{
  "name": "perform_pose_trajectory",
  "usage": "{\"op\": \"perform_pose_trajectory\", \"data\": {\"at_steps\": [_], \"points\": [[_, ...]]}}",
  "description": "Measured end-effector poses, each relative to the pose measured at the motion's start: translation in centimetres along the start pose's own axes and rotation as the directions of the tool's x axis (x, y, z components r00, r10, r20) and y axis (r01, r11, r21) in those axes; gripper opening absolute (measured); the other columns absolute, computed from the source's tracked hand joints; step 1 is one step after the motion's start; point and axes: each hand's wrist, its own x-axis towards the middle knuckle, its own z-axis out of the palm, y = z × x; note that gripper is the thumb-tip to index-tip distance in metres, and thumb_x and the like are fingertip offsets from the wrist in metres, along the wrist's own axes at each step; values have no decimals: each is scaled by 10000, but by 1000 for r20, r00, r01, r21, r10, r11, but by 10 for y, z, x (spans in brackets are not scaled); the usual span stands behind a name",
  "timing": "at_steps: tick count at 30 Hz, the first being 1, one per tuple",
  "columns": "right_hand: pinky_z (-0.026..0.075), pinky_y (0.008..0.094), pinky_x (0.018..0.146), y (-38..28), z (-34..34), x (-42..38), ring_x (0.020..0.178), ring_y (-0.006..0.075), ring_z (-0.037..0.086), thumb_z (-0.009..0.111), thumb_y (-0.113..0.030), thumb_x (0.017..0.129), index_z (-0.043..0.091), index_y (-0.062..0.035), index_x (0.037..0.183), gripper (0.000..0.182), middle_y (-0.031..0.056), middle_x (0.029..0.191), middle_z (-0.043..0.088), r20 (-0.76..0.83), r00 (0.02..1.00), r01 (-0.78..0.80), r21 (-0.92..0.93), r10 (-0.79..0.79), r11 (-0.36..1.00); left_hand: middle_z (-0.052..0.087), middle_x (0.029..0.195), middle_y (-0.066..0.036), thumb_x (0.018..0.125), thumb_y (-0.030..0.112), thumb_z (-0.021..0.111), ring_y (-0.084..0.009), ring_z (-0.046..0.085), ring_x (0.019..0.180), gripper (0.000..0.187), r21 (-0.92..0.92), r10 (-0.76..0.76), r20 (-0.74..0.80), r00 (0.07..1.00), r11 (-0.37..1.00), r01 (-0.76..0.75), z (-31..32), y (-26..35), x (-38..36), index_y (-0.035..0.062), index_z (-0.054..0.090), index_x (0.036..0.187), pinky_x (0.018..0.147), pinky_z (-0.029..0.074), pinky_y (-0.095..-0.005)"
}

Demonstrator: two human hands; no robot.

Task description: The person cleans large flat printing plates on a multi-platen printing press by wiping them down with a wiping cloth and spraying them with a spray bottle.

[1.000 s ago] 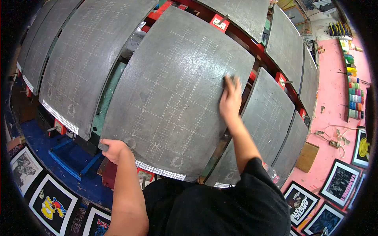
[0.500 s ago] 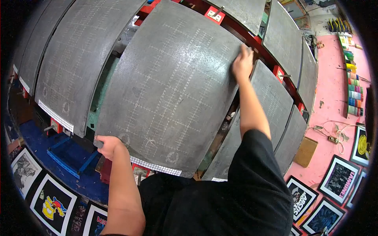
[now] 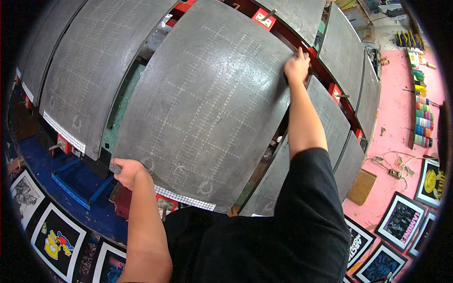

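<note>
A large grey board (image 3: 203, 104) with white ruler-like marks fills the middle of the view. At its lower left corner my left hand (image 3: 128, 172) is closed, thumb over the board's edge. My right hand (image 3: 297, 68) grips the board's upper right edge, fingers curled over the side. A strip of small white squares (image 3: 185, 197) runs along the near edge of the board, close to my body.
Similar grey boards lie at the left (image 3: 94, 75), at the right (image 3: 321, 127) and behind. Red brackets (image 3: 263, 19) show between them. Framed pictures (image 3: 401, 219) and a rack of coloured containers (image 3: 423, 113) are at the right. A blue frame (image 3: 71, 188) stands lower left.
My right hand has shifted slightly right and up along the board's edge. My left hand has moved a little up and left. The whole view has shifted slightly.
</note>
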Motion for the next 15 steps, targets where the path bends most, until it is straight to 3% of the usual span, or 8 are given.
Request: {"op": "perform_pose_trajectory", "data": {"at_steps": [2, 3, 4, 6, 9, 12, 14, 15], "points": [[377, 552, 1164, -48, 5, -7, 1350, 488, 495, 533, -59, 852, 606, -57, 1399, 552, 321, 1462, 522, -90, 984, 150, -11, -151, 989, 664, 1299, -287, 966, 700, 408, -450, 648, 1204, 861, 10, 19, 5, 1000, 1000, -19, 3, -3, 2, -11, 557, 1429, 1021, 500, -540], [387, 572, 1146, -59, 23, -10, 1335, 489, 506, 544, -40, 845, 634, -56, 1358, 521, 318, 1422, 554, -154, 931, 347, 78, -332, 935, 664, 1298, -286, 966, 699, 408, -450, 648, 1204, 860, 15, 31, 11, 999, 999, -31, 6, -5, 5, -11, 557, 1429, 1020, 500, -540], [417, 558, 1122, -86, 12, -29, 1324, 480, 519, 555, -22, 862, 653, -44, 1312, 462, 313, 1385, 573, -47, 910, 414, 135, -412, 900, 665, 1298, -286, 967, 699, 408, -450, 648, 1203, 860, 16, 42, 17, 999, 999, -43, 8, -7, 11, -11, 557, 1429, 1019, 501, -540], [377, 534, 1191, -112, 1, -77, 1375, 471, 491, 574, -11, 882, 639, -98, 1348, 478, 272, 1428, 544, -123, 793, 600, 328, -597, 730, 665, 1297, -285, 967, 699, 407, -450, 649, 1202, 859, 2, 60, 30, 998, 998, -60, 10, -6, 7, -11, 557, 1429, 1018, 501, -540], [348, 536, 1210, -72, -36, -73, 1417, 432, 464, 540, -15, 915, 613, -111, 1403, 502, 244, 1504, 505, 92, 798, 547, 304, -596, 780, 666, 1295, -285, 968, 698, 406, -449, 650, 1201, 858, -11, 74, 26, 997, 997, -74, 9, -2, 7, -11, 557, 1429, 1015, 503, -540], [375, 551, 1165, -3, -17, -30, 1397, 439, 474, 523, -31, 933, 588, -93, 1435, 510, 266, 1496, 514, 0, 938, 343, 135, -346, 930, 667, 1294, -284, 969, 697, 405, -449, 651, 1199, 857, -20, 79, 18, 997, 997, -78, 11, -2, 9, -11, 557, 1429, 1013, 504, -540], [401, 559, 1134, -16, -9, -29, 1373, 457, 488, 526, -47, 949, 586, -95, 1438, 495, 291, 1483, 517, -82, 980, 185, 47, -180, 982, 668, 1293, -283, 970, 696, 405, -448, 652, 1198, 857, -40, 72, 22, 997, 997, -71, 7, -3, 7, -11, 557, 1428, 1011, 505, -540], [385, 551, 1164, -27, -8, -44, 1387, 470, 477, 545, -49, 951, 590, -95, 1431, 484, 283, 1489, 513, -96, 972, 220, 80, -213, 972, 668, 1293, -283, 970, 696, 404, -448, 652, 1198, 856, -36, 63, 22, 998, 997, -62, 7, -6, 10, -11, 557, 1428, 1010, 506, -540]]}}
